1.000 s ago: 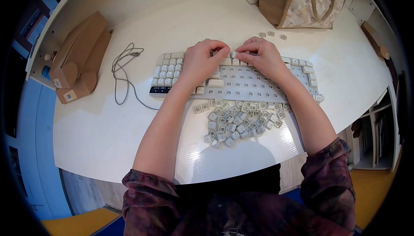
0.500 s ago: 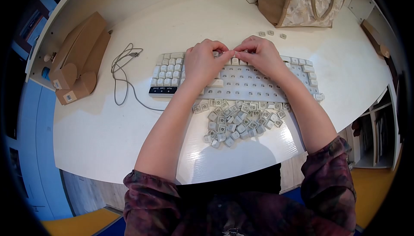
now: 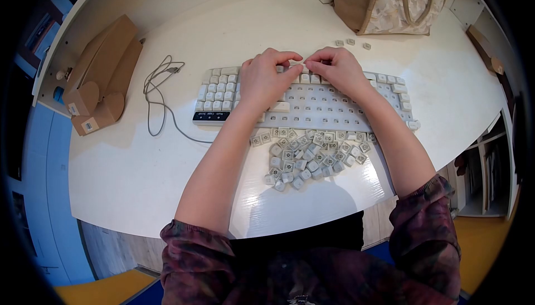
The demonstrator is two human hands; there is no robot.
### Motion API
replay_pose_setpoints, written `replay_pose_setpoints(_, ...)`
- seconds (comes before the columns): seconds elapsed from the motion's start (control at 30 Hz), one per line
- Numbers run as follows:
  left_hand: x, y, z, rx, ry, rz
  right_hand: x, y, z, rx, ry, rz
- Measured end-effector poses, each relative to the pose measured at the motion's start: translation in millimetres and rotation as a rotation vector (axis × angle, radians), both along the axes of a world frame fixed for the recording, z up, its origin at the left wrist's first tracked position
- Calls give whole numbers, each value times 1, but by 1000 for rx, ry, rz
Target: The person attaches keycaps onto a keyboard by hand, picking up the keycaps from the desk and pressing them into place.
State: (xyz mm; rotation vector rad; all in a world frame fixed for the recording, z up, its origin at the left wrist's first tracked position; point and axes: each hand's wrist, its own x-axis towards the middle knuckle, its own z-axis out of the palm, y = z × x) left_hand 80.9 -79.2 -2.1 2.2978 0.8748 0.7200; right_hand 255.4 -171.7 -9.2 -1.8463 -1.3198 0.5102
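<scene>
A white keyboard (image 3: 312, 100) lies across the desk, many of its keycaps off and its bare switch rows showing. Over its far edge, near the middle, my two hands meet almost fingertip to fingertip. My left hand (image 3: 266, 79) is curled, thumb and index tip a little apart, with nothing seen held between them. My right hand (image 3: 337, 70) pinches a small pale keycap (image 3: 304, 64), mostly hidden by the fingers. On the near side of the keyboard lies a heap of loose keycaps (image 3: 312, 157), some upside down.
Several keycaps remain fitted at the keyboard's left block and right edge. Three loose keycaps (image 3: 351, 42) lie beyond it, near a patterned bag (image 3: 395, 4). A grey cable (image 3: 161, 101) loops at the left, beside cardboard boxes (image 3: 103, 76). Shelves (image 3: 487, 166) stand at the right.
My left thumb and index finger have parted slightly, and my right fingertips have drawn a little right, away from them. The keyboard and keycap heap look the same.
</scene>
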Motion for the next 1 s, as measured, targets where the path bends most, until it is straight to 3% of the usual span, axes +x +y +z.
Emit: replay_pose_setpoints(1.0,-1,4,0,-80,-7,-79,-1,-1,1,18,-21,13)
